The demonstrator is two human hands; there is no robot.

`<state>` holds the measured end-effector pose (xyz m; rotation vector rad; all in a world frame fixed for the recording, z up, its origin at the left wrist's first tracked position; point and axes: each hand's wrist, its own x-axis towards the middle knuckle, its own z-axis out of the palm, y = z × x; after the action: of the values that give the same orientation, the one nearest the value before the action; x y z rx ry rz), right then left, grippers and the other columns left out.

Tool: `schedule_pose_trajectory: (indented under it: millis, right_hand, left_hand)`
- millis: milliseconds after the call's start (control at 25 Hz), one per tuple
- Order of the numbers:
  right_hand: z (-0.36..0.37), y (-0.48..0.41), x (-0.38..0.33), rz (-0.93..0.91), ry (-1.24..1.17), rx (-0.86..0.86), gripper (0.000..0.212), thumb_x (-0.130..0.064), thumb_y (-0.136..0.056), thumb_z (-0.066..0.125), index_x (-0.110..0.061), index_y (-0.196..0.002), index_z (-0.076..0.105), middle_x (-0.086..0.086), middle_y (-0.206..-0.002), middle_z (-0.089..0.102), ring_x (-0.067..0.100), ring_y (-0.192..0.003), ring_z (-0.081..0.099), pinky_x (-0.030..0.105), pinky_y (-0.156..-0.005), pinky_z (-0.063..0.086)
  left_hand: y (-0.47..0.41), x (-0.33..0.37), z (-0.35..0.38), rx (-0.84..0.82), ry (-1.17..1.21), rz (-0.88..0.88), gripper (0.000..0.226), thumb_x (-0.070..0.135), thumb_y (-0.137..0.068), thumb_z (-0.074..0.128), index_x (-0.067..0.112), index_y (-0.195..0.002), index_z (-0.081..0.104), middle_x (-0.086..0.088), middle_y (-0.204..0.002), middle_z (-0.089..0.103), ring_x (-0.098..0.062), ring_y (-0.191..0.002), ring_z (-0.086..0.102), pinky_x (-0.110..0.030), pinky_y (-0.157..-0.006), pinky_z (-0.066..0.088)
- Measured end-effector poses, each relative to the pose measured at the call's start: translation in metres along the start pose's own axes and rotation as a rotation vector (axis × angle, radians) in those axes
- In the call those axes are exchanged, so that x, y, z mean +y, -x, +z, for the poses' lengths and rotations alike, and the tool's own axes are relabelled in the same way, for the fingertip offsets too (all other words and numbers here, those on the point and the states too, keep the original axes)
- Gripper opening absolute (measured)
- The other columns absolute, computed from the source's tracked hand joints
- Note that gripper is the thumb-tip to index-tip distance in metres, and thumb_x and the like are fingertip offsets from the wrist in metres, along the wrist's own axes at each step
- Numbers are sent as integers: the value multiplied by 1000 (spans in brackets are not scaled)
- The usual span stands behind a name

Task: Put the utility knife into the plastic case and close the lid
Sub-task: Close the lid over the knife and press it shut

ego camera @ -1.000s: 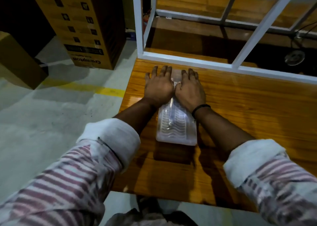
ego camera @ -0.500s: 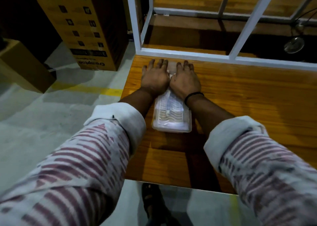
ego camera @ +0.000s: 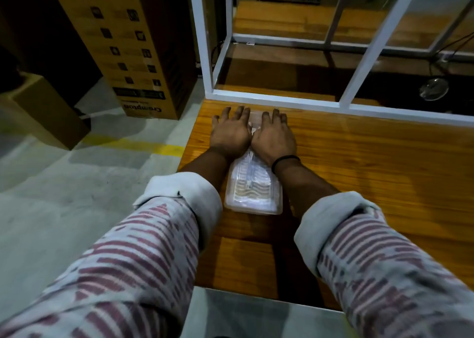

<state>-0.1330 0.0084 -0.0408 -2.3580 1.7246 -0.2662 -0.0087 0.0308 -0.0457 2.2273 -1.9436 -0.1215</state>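
Observation:
A clear plastic case (ego camera: 252, 191) lies lengthwise on the wooden table (ego camera: 372, 173) with its lid down. Through the ribbed lid I make out a slim shape inside, likely the utility knife (ego camera: 250, 175). My left hand (ego camera: 230, 135) and my right hand (ego camera: 274, 137) lie flat, side by side, fingers spread. Both palms press on the far half of the case and hide it. Neither hand grips anything.
A white metal frame (ego camera: 277, 100) stands along the table's far edge, just beyond my fingertips. The table's left edge runs close beside my left hand. Cardboard boxes (ego camera: 133, 55) stand on the grey floor at the left, by a yellow line (ego camera: 143, 145).
My hands stay pressed on the case. The view has shifted as my head moved, so the arms fill more of the frame.

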Motion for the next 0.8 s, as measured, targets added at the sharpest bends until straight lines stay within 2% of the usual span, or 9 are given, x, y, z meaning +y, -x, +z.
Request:
schedule_pose_trajectory:
  millis: [400,560,800]
  right_hand:
    - [-11,6,-4,-20,41,-9,66,-35,-98,36,-1,-154,27,28,-162,25,42,-152,20,48,-125,15]
    - [-15,7,-9,-32,77,-34,71,-37,-94,25,1,-154,26,27,-161,29,40,-153,18,50,-126,13]
    - [-30,18,-16,-15,38,-42,62,-29,-103,36,-1,-156,22,23,-165,20,36,-155,13,43,-126,10]
  left_hand:
    - [0,0,1,9,12,0,57,41,-107,28,22,-161,26,-1,-169,27,-32,-155,19,-57,-121,22]
    - [1,2,-5,-16,27,6,59,42,-107,27,21,-162,22,-3,-170,24,-33,-156,17,-58,-122,19]
    - [4,1,-11,-62,17,49,66,46,-105,28,16,-162,18,-7,-171,20,-35,-157,15,-58,-123,20]
